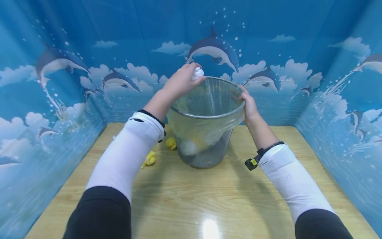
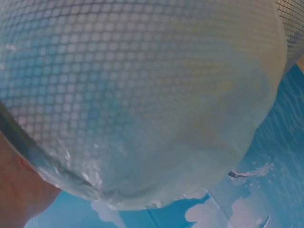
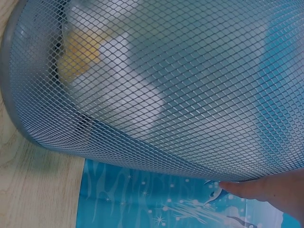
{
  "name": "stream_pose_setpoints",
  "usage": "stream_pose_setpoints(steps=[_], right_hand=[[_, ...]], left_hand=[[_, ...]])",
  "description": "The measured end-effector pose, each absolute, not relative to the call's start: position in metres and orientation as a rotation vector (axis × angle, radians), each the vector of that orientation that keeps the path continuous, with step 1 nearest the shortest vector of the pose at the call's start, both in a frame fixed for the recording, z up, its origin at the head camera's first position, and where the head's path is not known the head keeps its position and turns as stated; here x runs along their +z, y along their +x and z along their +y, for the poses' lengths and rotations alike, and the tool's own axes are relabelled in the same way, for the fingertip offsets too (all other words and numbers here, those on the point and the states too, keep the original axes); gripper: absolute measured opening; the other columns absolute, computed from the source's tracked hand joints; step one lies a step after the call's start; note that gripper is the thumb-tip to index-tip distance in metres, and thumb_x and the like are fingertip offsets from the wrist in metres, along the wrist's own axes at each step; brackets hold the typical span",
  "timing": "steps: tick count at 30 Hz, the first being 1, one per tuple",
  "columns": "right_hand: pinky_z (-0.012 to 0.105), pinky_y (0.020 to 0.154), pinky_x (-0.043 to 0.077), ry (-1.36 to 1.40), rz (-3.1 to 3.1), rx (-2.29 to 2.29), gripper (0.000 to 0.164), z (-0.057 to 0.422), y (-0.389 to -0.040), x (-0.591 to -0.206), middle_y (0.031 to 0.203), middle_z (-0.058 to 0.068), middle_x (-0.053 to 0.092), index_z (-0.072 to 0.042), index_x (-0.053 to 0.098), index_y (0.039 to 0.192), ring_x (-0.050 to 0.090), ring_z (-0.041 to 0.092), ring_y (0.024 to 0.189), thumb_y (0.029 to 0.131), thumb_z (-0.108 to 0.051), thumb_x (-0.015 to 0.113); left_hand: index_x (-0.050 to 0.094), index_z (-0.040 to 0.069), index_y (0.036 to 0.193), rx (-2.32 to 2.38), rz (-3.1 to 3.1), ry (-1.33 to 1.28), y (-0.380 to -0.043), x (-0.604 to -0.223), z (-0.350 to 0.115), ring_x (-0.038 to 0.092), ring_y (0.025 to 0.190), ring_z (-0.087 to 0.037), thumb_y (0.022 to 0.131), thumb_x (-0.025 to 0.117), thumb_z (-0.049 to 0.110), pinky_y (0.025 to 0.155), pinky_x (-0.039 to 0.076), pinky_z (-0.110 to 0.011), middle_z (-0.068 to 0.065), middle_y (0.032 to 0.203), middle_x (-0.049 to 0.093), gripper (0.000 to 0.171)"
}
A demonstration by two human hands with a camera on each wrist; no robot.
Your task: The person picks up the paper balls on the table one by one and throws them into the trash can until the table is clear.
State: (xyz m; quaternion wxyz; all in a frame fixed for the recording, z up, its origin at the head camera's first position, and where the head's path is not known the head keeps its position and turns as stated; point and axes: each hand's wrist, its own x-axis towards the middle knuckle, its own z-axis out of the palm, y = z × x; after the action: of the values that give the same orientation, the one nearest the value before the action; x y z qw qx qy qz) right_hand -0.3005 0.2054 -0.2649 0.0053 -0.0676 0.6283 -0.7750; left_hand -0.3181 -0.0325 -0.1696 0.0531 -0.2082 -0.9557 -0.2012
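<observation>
We hold the crumpled white paper ball (image 1: 198, 73) pinched in our left hand (image 1: 180, 83), right over the far-left rim of the grey wire-mesh waste basket (image 1: 206, 156), which stands upright mid-table with its clear plastic liner (image 1: 209, 99) folded over the top. Our right hand (image 1: 248, 107) grips the basket's right rim, fingers curled over the liner. The opening lies directly below and just right of the ball. Two yellow paper wads (image 1: 150, 158) lie on the wooden table (image 1: 191, 199), left of the basket.

Mesh bin (image 1: 206, 146) stood mid-tabletop (image 1: 185, 199), bag liner (image 1: 209, 109) draped inside and over its rim, two paper wads (image 1: 149, 158) laid left of its base, left hand (image 1: 180, 83) held over the rim, right hand (image 1: 249, 106) set on its right edge
</observation>
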Motion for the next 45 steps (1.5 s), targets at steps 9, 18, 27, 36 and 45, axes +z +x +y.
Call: stream_pose_setpoints(steps=[9,18,27,36,45], right_hand=[[0.043,0.119,0.020,-0.199,1.965,-2.441,0.075,0.206,-0.301,-0.266,0.163,0.003,0.009,-0.023,0.003,0.157,0.016,0.026,0.149,0.087,-0.009,0.023],[0.037,0.110,0.028,-0.213,2.005,-2.406,0.073,0.206,-0.299,-0.265,0.163,0.000,0.004,-0.022,0.004,0.157,0.019,0.027,0.147,0.088,-0.012,0.023],[0.037,0.110,0.030,-0.197,2.042,-2.393,0.073,0.206,-0.300,-0.265,0.164,0.000,0.005,-0.022,0.007,0.157,0.017,0.029,0.148,0.088,-0.012,0.024],[0.033,0.104,0.036,-0.184,2.039,-2.394,0.073,0.207,-0.300,-0.266,0.164,-0.001,0.002,-0.021,0.006,0.157,0.019,0.029,0.148,0.087,-0.012,0.025],[0.025,0.090,0.042,-0.190,2.056,-2.385,0.072,0.208,-0.301,-0.267,0.164,-0.003,0.002,-0.023,0.005,0.157,0.020,0.028,0.148,0.088,-0.013,0.025]], left_hand=[[0.028,0.021,0.151,-0.578,-2.921,-0.664,-0.317,-0.168,-0.024,0.044,0.131,-0.019,0.100,0.038,0.050,0.102,0.044,-0.037,-0.005,0.149,0.039,0.060],[0.000,0.033,0.156,-0.478,-2.918,-0.634,-0.315,-0.172,-0.023,0.008,0.151,-0.021,0.098,0.034,0.058,0.121,0.014,-0.046,0.002,0.164,0.002,0.072],[0.000,0.031,0.156,-0.391,-2.896,-0.633,-0.316,-0.176,-0.028,0.006,0.151,-0.025,0.099,0.034,0.057,0.121,0.012,-0.048,-0.001,0.164,0.000,0.072],[0.002,0.032,0.156,-0.481,-2.873,-0.598,-0.313,-0.176,-0.038,0.003,0.151,-0.023,0.098,0.033,0.058,0.121,0.010,-0.049,0.001,0.164,-0.001,0.071],[0.006,0.030,0.157,-0.493,-2.834,-0.555,-0.311,-0.179,-0.057,0.006,0.151,-0.025,0.098,0.034,0.057,0.120,0.013,-0.052,-0.001,0.164,0.002,0.070]])
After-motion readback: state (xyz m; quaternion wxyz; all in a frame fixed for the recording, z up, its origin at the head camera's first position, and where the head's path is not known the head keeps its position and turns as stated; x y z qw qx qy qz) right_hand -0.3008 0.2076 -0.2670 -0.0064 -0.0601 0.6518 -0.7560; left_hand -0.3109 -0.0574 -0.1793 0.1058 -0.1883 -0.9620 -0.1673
